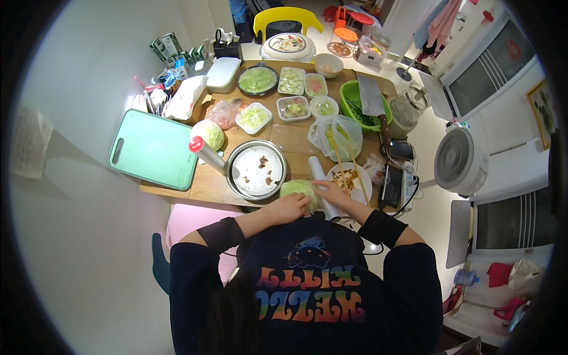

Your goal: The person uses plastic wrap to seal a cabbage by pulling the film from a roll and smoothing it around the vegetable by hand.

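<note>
At the table's near edge, my left hand (291,207) rests on the near-left side of a pale green cabbage (295,190) that looks wrapped in clear film. My right hand (330,193) reaches in from the other side, its fingers at the cabbage's right edge, above a roll of plastic film (323,186). Left of the cabbage is a round steel pan (256,171) with brown scraps in it. A white plate (361,171) with food remains and wooden chopsticks (341,162) lies right of the roll. The undersides of both hands are hidden.
A green cutting board (153,148), a second cabbage (208,134) and an upright film roll (208,155) are at left. Filled plastic containers (293,108) stand farther back. At right, a cleaver (371,95) lies across a green basket (350,91), near a power strip (407,186) with cables.
</note>
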### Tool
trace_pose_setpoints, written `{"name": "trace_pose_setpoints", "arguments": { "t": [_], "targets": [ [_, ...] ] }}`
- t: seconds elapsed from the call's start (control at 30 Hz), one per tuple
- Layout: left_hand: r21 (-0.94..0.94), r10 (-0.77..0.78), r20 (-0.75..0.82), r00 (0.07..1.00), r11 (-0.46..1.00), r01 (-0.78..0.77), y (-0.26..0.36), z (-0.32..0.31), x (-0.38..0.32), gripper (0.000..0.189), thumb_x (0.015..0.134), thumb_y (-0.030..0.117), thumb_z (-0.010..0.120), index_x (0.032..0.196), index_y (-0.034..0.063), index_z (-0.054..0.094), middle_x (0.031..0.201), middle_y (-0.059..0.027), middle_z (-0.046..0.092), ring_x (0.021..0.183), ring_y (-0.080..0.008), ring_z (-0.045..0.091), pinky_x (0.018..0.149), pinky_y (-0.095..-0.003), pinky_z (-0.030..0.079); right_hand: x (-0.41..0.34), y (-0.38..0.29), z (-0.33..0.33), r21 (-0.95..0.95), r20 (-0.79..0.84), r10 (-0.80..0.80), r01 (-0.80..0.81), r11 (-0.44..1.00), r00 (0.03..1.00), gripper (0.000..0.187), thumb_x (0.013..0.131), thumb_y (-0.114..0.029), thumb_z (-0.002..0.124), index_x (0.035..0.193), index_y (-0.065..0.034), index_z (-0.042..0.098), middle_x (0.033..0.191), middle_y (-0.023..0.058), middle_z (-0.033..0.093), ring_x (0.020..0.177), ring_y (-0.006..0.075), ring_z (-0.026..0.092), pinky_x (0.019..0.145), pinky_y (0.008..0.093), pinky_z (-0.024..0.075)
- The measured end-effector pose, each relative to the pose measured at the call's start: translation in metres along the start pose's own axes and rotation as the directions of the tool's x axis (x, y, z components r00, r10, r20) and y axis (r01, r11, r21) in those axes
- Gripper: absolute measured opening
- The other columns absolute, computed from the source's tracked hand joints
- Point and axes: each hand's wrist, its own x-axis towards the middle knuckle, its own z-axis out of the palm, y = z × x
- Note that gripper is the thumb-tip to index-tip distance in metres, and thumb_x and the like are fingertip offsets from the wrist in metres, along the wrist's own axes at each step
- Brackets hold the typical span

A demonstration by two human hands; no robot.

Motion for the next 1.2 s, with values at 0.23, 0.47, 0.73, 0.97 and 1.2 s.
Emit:
{"name": "trace_pose_setpoints", "arguments": {
  "t": [0.23,0.47,0.73,0.97,1.2],
  "targets": [
    [0.185,-0.033,-0.012,0.999,0.982,0.035,0.001,0.003,-0.005,0.038,0.074,0.013,0.052,0.109,-0.0015,0.054,0.090,-0.0070,0.048,0.086,-0.0214,0.050,0.076,-0.0315,0.044,0.001,-0.008,0.008,0.016,-0.025,0.086,-0.085,0.996,0.996,0.055,0.075,-0.037,0.069,0.115,-0.0005,0.056,0.114,0.0150,0.057,0.106,0.0222,0.053,0.091,0.0302,0.0396],
    [0.133,-0.045,-0.174,0.984,0.989,0.069,-0.004,0.010,-0.008,0.036,0.072,0.011,0.057,0.107,0.0012,0.056,0.089,-0.0067,0.051,0.083,-0.0206,0.052,0.073,-0.0313,0.044,-0.001,-0.002,0.008,-0.041,-0.036,-0.046,0.044,0.998,0.998,0.062,0.069,-0.033,0.076,0.118,-0.0021,0.054,0.118,0.0165,0.054,0.110,0.0239,0.051,0.093,0.0324,0.0391],
    [-0.542,-0.583,-0.178,0.793,0.731,0.416,0.015,-0.003,-0.009,0.060,0.071,0.021,0.070,0.121,0.0016,0.043,0.107,-0.0136,0.054,0.098,-0.0313,0.053,0.084,-0.0368,0.043,-0.006,-0.001,0.011,-0.065,-0.041,-0.103,0.100,0.993,0.994,0.059,0.071,-0.026,0.074,0.119,-0.0005,0.052,0.118,0.0162,0.055,0.112,0.0242,0.050,0.095,0.0324,0.0369],
    [-0.245,-0.604,-0.173,0.778,0.792,0.560,-0.004,0.029,0.011,0.082,0.063,0.040,0.075,0.125,-0.0019,0.039,0.124,-0.0194,0.041,0.116,-0.0369,0.038,0.098,-0.0430,0.032,-0.006,-0.004,0.013,-0.083,-0.057,-0.144,0.139,0.987,0.988,0.059,0.070,-0.026,0.075,0.117,0.0004,0.053,0.117,0.0183,0.055,0.110,0.0262,0.052,0.094,0.0340,0.0388],
    [-0.324,-0.662,-0.131,0.738,0.732,0.599,0.001,0.022,0.006,0.085,0.058,0.042,0.077,0.124,0.0036,0.041,0.123,-0.0181,0.040,0.116,-0.0365,0.038,0.098,-0.0438,0.032,-0.018,-0.003,0.007,-0.003,-0.060,-0.205,0.205,0.979,0.977,0.056,0.070,-0.022,0.073,0.119,-0.0040,0.053,0.116,0.0170,0.056,0.111,0.0257,0.051,0.094,0.0342,0.0379]
  ]
}}
